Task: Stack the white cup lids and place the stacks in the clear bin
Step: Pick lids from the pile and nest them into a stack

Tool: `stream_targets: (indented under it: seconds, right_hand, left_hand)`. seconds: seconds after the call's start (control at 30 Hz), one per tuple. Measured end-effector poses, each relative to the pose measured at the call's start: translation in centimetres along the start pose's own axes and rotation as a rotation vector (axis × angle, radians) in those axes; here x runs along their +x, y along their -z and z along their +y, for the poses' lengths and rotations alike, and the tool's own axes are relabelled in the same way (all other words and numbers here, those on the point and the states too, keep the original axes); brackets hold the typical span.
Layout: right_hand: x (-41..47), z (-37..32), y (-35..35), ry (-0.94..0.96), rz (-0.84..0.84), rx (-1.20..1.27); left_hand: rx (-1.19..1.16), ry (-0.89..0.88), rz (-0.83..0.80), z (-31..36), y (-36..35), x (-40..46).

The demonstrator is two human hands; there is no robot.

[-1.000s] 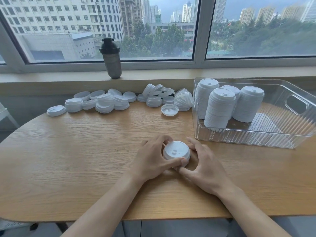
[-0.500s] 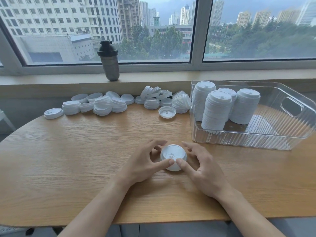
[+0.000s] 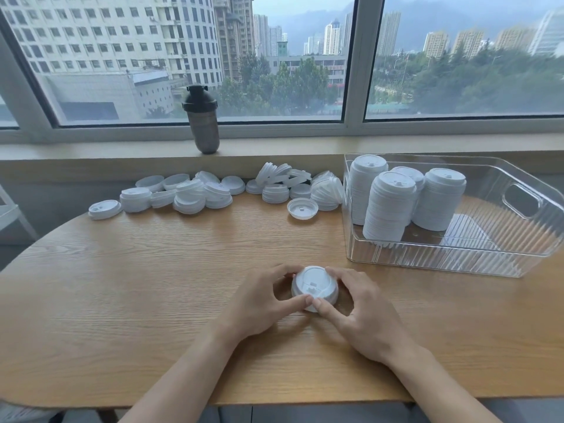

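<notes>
A short lid stack point(image 3: 315, 287) is gripped on the table point(image 3: 122, 285) by both hands, left hand point(image 3: 259, 303) and right hand point(image 3: 360, 309), fingers curled round it; more loose lids point(image 3: 189, 193) are likely needed next.

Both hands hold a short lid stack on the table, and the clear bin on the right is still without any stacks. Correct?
Not quite. The head view shows the clear bin already holding four tall lid stacks. The rest stands: the left hand and right hand hold a short lid stack on the table.

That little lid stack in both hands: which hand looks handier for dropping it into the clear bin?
Probably the right hand. The clear bin sits on the right side, nearer that hand, and its fingers already curl round the lid stack. The left hand would have to cross over.
</notes>
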State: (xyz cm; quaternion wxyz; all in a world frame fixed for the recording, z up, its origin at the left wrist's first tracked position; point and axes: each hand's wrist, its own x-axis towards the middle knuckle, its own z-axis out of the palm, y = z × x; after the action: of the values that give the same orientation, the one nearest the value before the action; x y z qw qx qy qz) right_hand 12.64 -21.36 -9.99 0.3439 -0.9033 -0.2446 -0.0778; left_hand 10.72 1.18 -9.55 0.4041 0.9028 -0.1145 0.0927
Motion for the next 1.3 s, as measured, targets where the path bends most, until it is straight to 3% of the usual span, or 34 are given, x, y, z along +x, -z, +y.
stream_targets:
  seconds: [0.13, 0.4, 0.6, 0.93, 1.3]
  right_hand:
    - [-0.1, -0.4, -0.2, 0.014, -0.032, -0.106]
    - [2.4, -2.0, -2.4, 0.02, -0.073, -0.073]
    - [6.6, -5.4, -7.0, 0.062, -0.129, 0.061]
    - [15.1, -12.9, -16.4, 0.192, -0.252, 0.086]
    - [24.9, -16.8, -23.6, 0.292, -0.237, 0.106]
  left_hand:
    - [-0.013, 0.046, 0.058, 0.0, 0.2, -0.4]
    - [0.281, 0.091, 0.167, -4.0, 4.2, -1.9]
    - [0.397, 0.249, 0.299, -9.3, 10.3, -2.7]
    - [0.371, 0.541, 0.522, -19.0, 20.8, -1.6]
    - [0.515, 0.476, 0.586, -28.6, 27.8, 4.8]
